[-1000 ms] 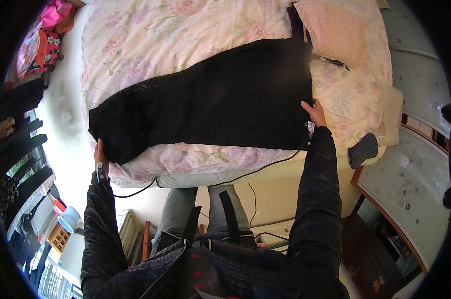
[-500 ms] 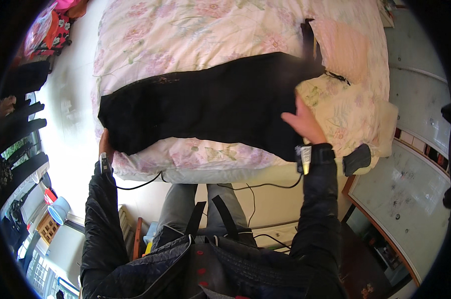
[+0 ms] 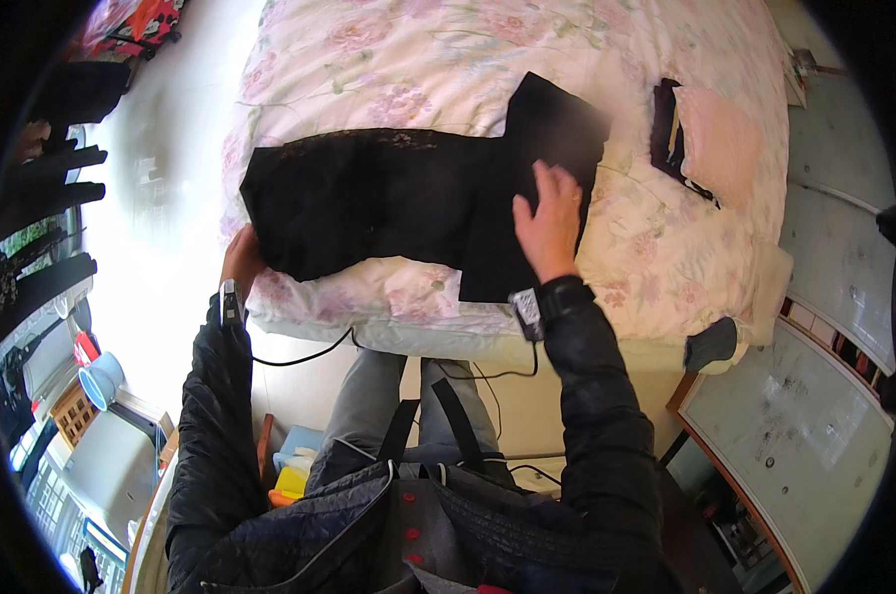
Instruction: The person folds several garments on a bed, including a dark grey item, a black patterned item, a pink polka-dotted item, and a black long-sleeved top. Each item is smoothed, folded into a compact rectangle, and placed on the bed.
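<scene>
A long black garment (image 3: pixel 389 198) lies across the flowered bed cover (image 3: pixel 369 89), a gold-brown pattern along its far edge. Its exact kind does not show. The right end is folded over toward the left, making a wide panel that stands out past the far and near edges. My left hand (image 3: pixel 240 259) grips the garment's left edge, fingers partly hidden there. On the folded panel rests my right hand (image 3: pixel 551 226), open, with thumb and fingers apart.
Right of the garment, a pale pink folded cloth (image 3: pixel 720 139) lies with a black piece (image 3: pixel 668 124) beside it. A small dark grey cloth (image 3: pixel 711 345) sits at the bed's near right corner. Black cables (image 3: pixel 304 358) hang from my wrists. Dark clothes hang at far left.
The garment's right end has been folded over to the left, away from the pink cloth. My right hand has moved left onto the fold; my left hand stays at the left edge.
</scene>
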